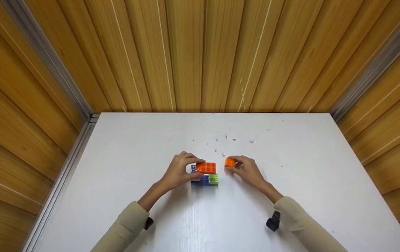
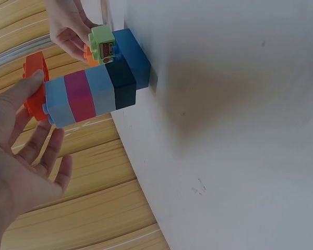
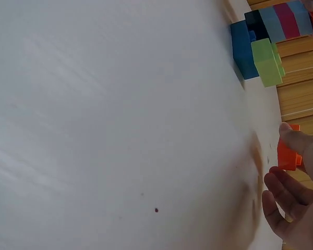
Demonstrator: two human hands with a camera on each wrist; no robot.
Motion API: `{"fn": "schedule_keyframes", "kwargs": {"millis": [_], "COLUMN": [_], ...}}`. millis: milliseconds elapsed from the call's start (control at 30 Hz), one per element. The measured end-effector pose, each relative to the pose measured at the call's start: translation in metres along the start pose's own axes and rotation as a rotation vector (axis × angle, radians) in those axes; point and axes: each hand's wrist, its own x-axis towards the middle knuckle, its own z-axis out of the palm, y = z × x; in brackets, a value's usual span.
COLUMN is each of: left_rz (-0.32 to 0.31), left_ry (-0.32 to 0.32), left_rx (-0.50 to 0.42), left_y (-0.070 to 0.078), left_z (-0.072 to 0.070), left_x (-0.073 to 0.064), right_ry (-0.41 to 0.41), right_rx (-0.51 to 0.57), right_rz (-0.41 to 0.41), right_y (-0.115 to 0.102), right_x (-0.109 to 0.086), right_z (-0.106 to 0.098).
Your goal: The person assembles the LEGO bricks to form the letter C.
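A stack of toy building bricks stands on the table, with a blue brick (image 2: 131, 58) at its base. On one end of the base sits a light green brick (image 1: 213, 179); on the other rises a column of dark, light blue and magenta bricks (image 2: 79, 96). My left hand (image 1: 178, 170) pinches the long red-orange brick (image 1: 206, 168) at the column's top between thumb and fingers. To the right of the stack, my right hand (image 1: 249, 170) holds a small orange brick (image 1: 229, 162) by its sides, apart from the stack.
The white table (image 1: 133, 140) carries small dark marks (image 1: 226, 137) beyond the hands. Wood-slat walls (image 1: 203, 56) rise at the back and both sides. Black straps with small devices (image 1: 273, 221) hang at both wrists.
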Motion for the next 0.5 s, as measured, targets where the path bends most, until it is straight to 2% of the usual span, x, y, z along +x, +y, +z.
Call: {"fn": "schedule_keyframes", "kwargs": {"millis": [200, 500], "left_rz": [0.007, -0.008], "left_ry": [0.005, -0.023], "left_rx": [0.004, -0.009], "left_y": [0.000, 0.002], "left_z": [-0.002, -0.004], "left_x": [-0.002, 0.000], "right_ry": [0.014, -0.013], "right_rx": [-0.001, -0.006], "right_rz": [-0.049, -0.086], "right_y": [-0.009, -0.021], "right_x": [-0.003, -0.008], "right_z": [-0.006, -0.016]}}
